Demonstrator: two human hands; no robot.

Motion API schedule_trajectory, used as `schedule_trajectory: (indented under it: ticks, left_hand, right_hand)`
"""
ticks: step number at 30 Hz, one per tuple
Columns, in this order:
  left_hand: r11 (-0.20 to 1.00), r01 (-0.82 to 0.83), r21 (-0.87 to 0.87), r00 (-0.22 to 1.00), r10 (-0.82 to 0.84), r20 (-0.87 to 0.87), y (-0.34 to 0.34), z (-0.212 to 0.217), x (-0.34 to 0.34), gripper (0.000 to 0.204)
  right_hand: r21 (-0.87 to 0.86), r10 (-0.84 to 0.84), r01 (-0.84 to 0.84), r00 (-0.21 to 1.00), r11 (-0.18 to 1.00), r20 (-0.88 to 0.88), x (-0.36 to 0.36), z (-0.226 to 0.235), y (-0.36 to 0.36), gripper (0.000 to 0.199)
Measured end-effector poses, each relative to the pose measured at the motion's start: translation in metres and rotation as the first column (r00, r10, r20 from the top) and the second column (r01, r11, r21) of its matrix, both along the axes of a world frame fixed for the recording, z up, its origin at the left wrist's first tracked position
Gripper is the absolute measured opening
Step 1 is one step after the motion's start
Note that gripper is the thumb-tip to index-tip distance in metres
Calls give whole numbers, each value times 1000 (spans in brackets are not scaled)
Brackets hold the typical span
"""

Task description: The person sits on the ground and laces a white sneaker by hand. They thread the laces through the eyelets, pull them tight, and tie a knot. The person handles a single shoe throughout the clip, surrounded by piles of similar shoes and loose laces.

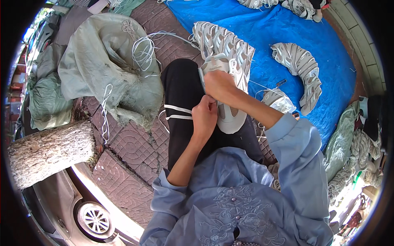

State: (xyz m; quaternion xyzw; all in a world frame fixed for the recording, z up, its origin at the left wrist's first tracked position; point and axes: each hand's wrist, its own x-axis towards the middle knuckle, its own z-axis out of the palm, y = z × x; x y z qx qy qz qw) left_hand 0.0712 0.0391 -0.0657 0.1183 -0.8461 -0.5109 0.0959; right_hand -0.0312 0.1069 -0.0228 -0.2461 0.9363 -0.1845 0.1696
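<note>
A white and beige shoe upper [230, 121] lies across my thighs, its toe toward me. My right hand [219, 85] is closed over its middle, fingers curled under and hidden. Against its left edge, my left hand [205, 117] is closed in a pinch just below the right one. What either hand grips is too small or covered to make out. White laces [179, 112] cross my left thigh beside the left hand. Just beyond the upper, a row of nested shoe uppers [223, 39] rests on the blue tarp [262, 30].
Right of my knees lie a curved row of uppers [305, 74] and a single upper [279, 99]. At left, a pale sack [96, 61] carries a tangle of white laces [143, 53]. A tree trunk [51, 149] and a parked car [61, 205] stand at lower left.
</note>
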Motion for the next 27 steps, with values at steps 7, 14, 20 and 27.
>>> schedule_trajectory:
  ticks: [7,14,20,27]
  left_hand:
    - [998,17,-58,1000,-17,-14,7,30,8,3]
    - [950,-125,-285,987,90,-133,27,27,15,6]
    - [990,-137,-14,990,136,-35,32,22,18,5]
    - [912,-243,331,953,162,255,33,33,18,8]
  right_hand:
    - [-146,-34,40,998,988,49,5,9,15,14]
    - [-204,-105,74,983,976,-148,19,3,12,14]
    - [-255,-134,127,991,959,-10,20,-8,27,13]
    - [-175,42,13,950,985,308,11,7,42,16]
